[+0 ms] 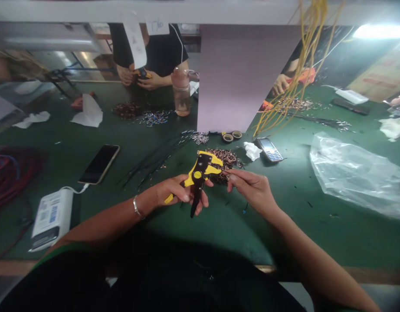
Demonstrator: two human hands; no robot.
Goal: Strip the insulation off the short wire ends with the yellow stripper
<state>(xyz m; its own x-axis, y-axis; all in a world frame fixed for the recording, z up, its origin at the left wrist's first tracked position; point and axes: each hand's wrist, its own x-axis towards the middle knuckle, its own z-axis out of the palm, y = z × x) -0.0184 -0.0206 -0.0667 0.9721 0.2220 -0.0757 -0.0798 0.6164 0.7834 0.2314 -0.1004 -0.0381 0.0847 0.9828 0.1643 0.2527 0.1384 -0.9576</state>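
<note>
The fingers of the left hand (178, 190) are curled round the handles of a yellow-and-black hand tool (198, 174), whose two handles stand spread and whose yellow jaws look parted. The thumb and forefinger of the right hand (254, 187) are pinched together at the tool's mouth, on what seems to be a thin wire (224, 171); its end is too small to make out. The tool is held above the middle of the green tabletop (284, 236), tilted, with its mouth toward the right edge.

The step in hand looks like offering the wire to the tool. From this pose, a squeeze would call for the wire's end lying true between the jaws and a firm pinch behind it.

Just behind the mouth, toward the far edge, spreads a pile of copper-coloured pieces (226, 157). Loose dark wires (154, 155) lie left of it; a crumpled tissue (252, 151) and a keypad phone (269, 150) sit to its right. Farther out, a smartphone (100, 164) lies toward the left edge, a clear plastic bag (359, 177) toward the right edge. Across the far edge, a co-worker's hands (154, 81) hold another tool.
</note>
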